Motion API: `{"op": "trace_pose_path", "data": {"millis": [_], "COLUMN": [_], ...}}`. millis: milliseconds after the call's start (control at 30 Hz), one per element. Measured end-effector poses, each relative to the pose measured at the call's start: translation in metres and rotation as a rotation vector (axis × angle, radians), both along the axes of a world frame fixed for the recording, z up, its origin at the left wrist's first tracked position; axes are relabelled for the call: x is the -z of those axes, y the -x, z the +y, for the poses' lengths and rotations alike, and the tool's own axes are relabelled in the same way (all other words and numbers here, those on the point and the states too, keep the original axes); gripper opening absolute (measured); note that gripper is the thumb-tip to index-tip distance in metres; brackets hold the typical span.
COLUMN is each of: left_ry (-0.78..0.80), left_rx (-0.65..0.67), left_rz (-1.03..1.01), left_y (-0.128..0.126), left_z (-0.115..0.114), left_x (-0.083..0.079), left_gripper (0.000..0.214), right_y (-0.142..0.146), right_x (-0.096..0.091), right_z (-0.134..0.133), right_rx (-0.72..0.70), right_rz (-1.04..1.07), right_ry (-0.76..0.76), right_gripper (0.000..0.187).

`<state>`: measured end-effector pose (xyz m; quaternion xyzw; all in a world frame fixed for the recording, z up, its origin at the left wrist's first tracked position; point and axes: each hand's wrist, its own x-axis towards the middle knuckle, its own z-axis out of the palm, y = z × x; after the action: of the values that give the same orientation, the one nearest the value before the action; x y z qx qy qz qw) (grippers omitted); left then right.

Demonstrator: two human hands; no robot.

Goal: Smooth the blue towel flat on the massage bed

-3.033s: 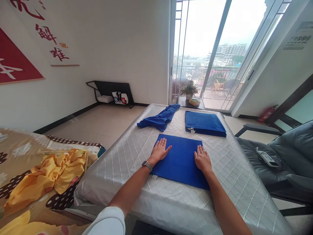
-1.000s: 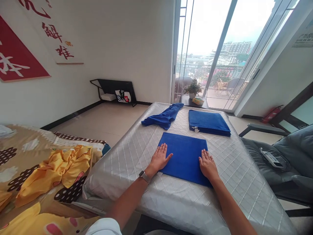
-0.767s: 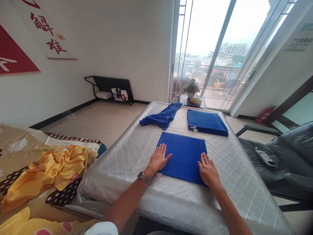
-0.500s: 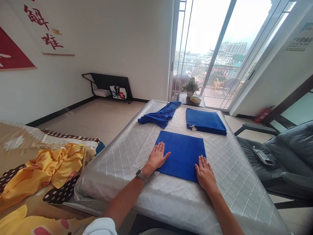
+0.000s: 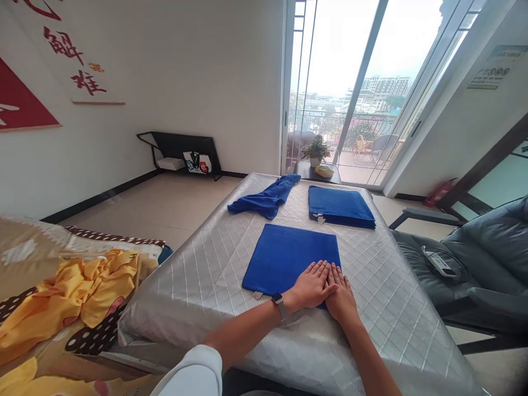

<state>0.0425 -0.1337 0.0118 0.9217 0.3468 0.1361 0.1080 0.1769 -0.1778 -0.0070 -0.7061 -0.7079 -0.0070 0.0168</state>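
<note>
A folded blue towel (image 5: 286, 254) lies flat on the silver quilted mattress (image 5: 198, 269). My left hand (image 5: 312, 285), with a watch on its wrist, lies flat with fingers stretched out on the towel's near right corner. My right hand (image 5: 340, 295) rests flat right beside it, touching it, at the same corner. Both hands are open and hold nothing. Farther back, a stack of folded blue towels (image 5: 340, 205) sits on the right and a crumpled blue towel (image 5: 266, 198) lies on the left.
A bed with a brown patterned cover and a rumpled yellow cloth (image 5: 78, 289) stands at the left. A grey armchair (image 5: 462, 258) with a remote on it stands at the right. A potted plant (image 5: 317, 150) sits before the glass balcony door.
My left hand has slid from the towel's left edge across to its near right corner, beside my right hand. The right hand has drawn back slightly toward me.
</note>
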Motion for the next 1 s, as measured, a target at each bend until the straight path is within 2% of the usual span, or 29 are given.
{"op": "trace_pose_path", "data": {"millis": [100,200,433,533,633,767,867,1000], "left_ry": [-0.005,-0.019,-0.019,-0.023,-0.022,-0.020,-0.024,-0.008], "left_rx": [0.000,-0.041,-0.328,-0.454,-0.501,-0.523,-0.528,-0.522], "left_rz": [0.014,0.054,0.146,0.163,0.165,0.148,0.133,0.134], "left_y": [0.020,0.053,0.144,0.171,0.179,0.175,0.175,0.177], "left_z": [-0.001,-0.003,-0.009,-0.012,-0.015,-0.019,-0.019,-0.017], "left_x": [0.001,0.002,0.015,0.020,0.021,0.021,0.022,0.020], "left_gripper": [0.075,0.074,0.072,0.073,0.074,0.075,0.074,0.074], "right_y": [0.001,0.003,0.003,0.002,0.001,0.000,0.000,0.001], "right_x": [-0.001,-0.004,-0.004,-0.001,-0.001,-0.006,-0.007,0.001], "right_z": [0.001,0.002,0.001,0.002,0.003,-0.004,-0.018,-0.040], "right_rx": [0.018,0.038,0.058,0.049,0.038,0.028,0.007,0.017], "right_rz": [-0.003,0.018,0.070,0.063,0.042,0.042,0.054,0.077], "right_ry": [0.001,0.017,0.026,0.026,0.029,-0.018,-0.056,-0.043], "right_gripper": [0.060,0.062,0.063,0.064,0.064,0.064,0.065,0.069]}}
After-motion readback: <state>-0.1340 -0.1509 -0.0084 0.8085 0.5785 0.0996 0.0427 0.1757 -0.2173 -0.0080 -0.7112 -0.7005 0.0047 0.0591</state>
